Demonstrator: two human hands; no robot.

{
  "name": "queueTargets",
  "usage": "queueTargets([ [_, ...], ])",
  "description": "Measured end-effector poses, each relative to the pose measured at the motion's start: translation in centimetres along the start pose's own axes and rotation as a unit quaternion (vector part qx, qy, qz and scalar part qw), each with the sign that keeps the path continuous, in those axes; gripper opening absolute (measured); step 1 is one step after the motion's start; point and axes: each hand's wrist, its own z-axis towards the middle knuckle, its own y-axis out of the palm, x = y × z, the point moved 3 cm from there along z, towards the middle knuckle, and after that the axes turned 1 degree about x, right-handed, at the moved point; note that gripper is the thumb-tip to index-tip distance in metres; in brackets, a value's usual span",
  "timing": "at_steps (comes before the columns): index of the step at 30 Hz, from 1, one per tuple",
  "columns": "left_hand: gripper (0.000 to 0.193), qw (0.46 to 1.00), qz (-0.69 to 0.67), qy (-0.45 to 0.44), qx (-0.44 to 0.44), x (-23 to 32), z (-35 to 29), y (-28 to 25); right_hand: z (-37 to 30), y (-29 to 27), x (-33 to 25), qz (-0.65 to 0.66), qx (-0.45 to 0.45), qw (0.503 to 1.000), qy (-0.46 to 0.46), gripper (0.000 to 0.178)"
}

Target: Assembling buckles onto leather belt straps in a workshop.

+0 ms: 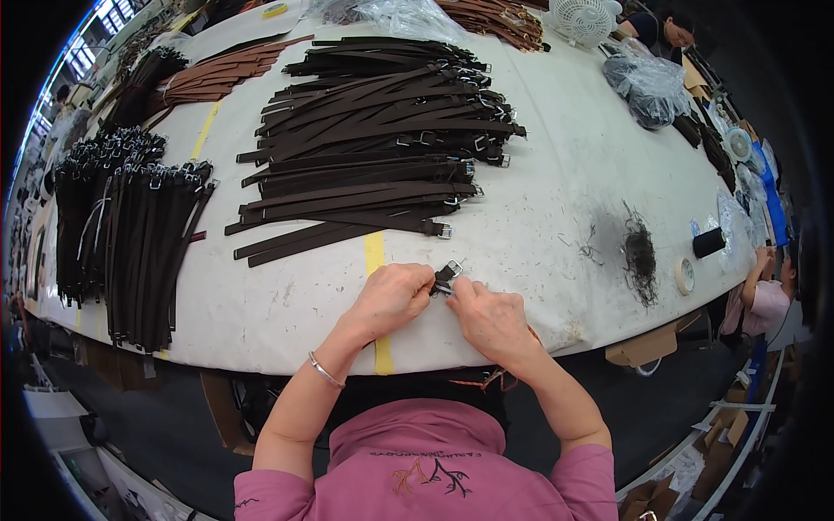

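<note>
A short dark strap end point(445, 280) with a silver buckle point(454, 267) is between my two hands, just over the table's near edge. My left hand point(395, 297) is closed, its thumb and fingers pinching the strap. My right hand point(489, 318) is closed too, its fingertips right beside the strap below the buckle. A small greyish piece shows by those fingertips, too small to name. An orange-red cord point(486, 380) hangs below my right wrist. The rest of the held strap is hidden.
Dark buckled straps point(365, 130) lie piled ahead; bundled ones point(139, 243) lie left. Brown straps point(226, 74) are farther back. On the right are thread scraps point(640, 260), a tape roll point(685, 276) and a black spool point(708, 242). Two people are at the right.
</note>
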Motion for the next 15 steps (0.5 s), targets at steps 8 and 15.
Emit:
queueTargets([
  [8,0.006,0.999,-0.024,-0.033,-0.01,0.2,0.0,-0.4,0.4,0.4,0.6,0.033,-0.03,0.999,-0.01,0.016],
  [15,0.007,0.998,-0.034,-0.06,-0.012,-0.2,0.0,-0.3,0.2,-0.4,0.8,0.083,-0.082,0.993,0.031,0.021],
])
